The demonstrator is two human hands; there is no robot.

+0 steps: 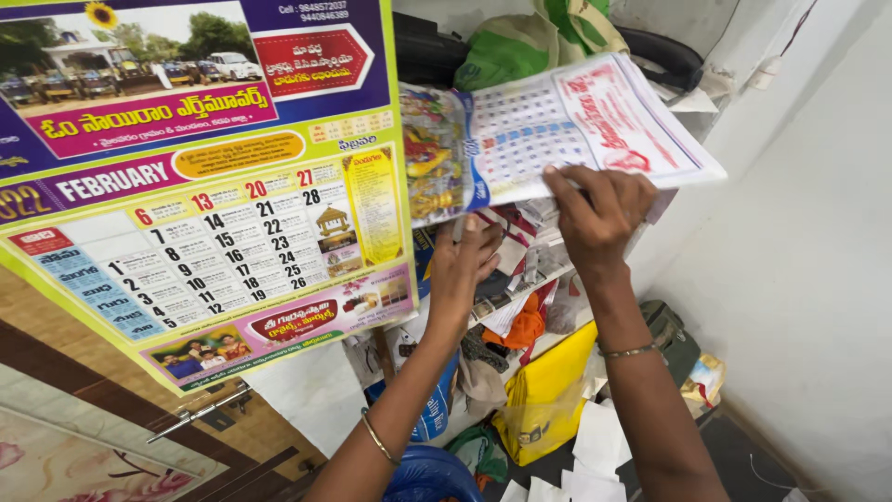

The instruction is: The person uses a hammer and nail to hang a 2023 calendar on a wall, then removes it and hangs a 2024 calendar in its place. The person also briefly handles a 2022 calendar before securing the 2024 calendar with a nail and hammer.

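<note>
Bangled forearms up close; left hand (462, 263) and right hand (597, 211) fingers pinch a glossy flat paper calendar (557, 125), beside wall calendar (214, 186).

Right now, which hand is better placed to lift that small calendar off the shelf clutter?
Probably the right hand: it already grips the small calendar at its lower edge. The left hand sits beneath it, fingers among the shelf clutter.

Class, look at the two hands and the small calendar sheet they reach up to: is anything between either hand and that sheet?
Nothing visible. The right hand already grips the small calendar sheet at its lower edge, and the left hand touches it from beneath.
</note>
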